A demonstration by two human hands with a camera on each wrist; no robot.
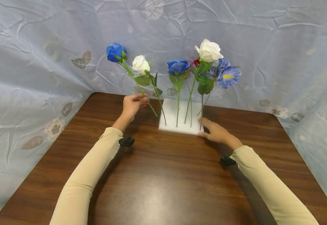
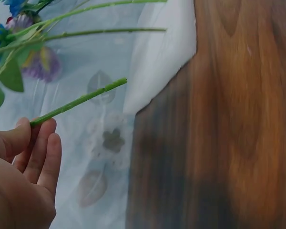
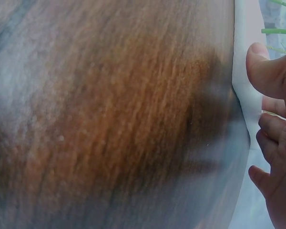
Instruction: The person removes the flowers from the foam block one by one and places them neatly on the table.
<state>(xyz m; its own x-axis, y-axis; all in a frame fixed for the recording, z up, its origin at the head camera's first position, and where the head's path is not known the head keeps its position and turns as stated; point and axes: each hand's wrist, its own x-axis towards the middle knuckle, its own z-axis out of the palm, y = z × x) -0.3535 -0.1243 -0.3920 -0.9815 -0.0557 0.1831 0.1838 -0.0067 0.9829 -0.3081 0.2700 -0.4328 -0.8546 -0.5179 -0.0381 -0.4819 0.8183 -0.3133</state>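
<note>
My left hand (image 1: 133, 105) pinches the green stem (image 2: 81, 98) of a blue artificial rose (image 1: 115, 52) between thumb and fingers. The stem slants, its bare lower end in the air beside the left edge of a white foam block (image 1: 170, 120). At the block's right front corner my right hand (image 1: 218, 132) rests with thumb and fingers spread against the edge. Standing in the foam are a smaller white rose (image 1: 141, 65), another blue rose (image 1: 178, 67), a large white rose (image 1: 209, 51) and a blue-violet iris (image 1: 228, 77). Other blooms behind are partly hidden.
The block sits toward the back of a brown wooden table (image 1: 152, 175). A pale patterned cloth (image 1: 163, 25) hangs behind the table and along both sides. A small dark red flower (image 1: 196, 62) shows among the blooms.
</note>
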